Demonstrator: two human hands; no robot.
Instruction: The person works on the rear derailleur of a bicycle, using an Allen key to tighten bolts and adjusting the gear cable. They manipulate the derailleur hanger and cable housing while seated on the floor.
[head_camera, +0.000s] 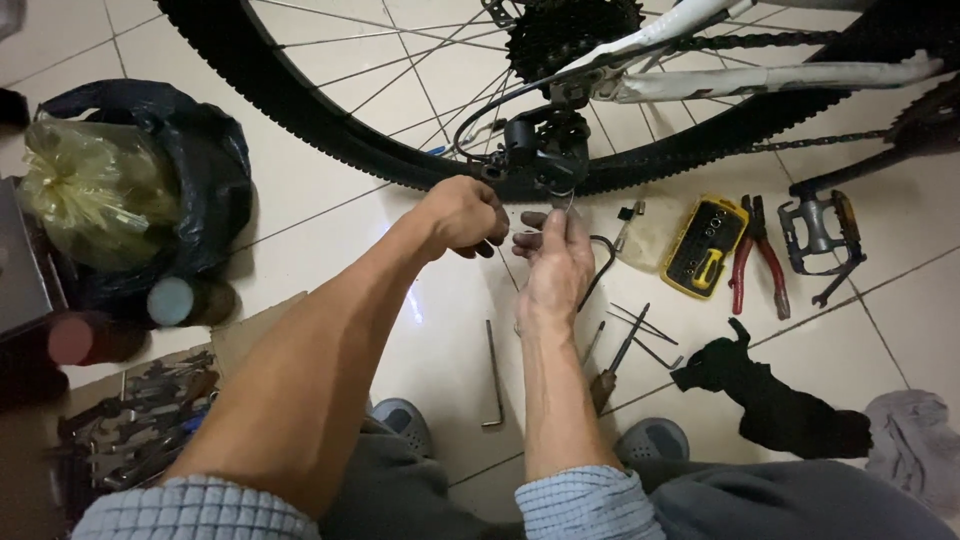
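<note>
Down on the tiled floor (330, 190) beside the bicycle's rear wheel (330, 130), both hands are busy right under the rear derailleur (540, 150). The left hand (462, 215) is curled closed just below the mechanism, its fingers wrapped on something I cannot make out, perhaps a small tool or the cable end. The right hand (555, 262) pinches a thin cable (566, 200) between thumb and fingertips, the wire rising from the fingers toward the derailleur. Here is the risk as I read it: that wire is slim and springy, so a loose pinch could let it slip free and snap back out of the clamp, and a frayed tip could prick a fingertip. The chain (800, 143) and sprockets (570, 35) sit very close above, so any turn of the wheel could catch a knuckle. Around the knees lie loose pieces: a long hex key (494, 375), a screwdriver (618, 360), red-handled pliers (757, 258), a yellow bit case (706, 246), a pedal (818, 232) and a black rag (770, 395). A shifting foot could kick any of these out of reach, and the dim light makes small parts easy to lose.
</note>
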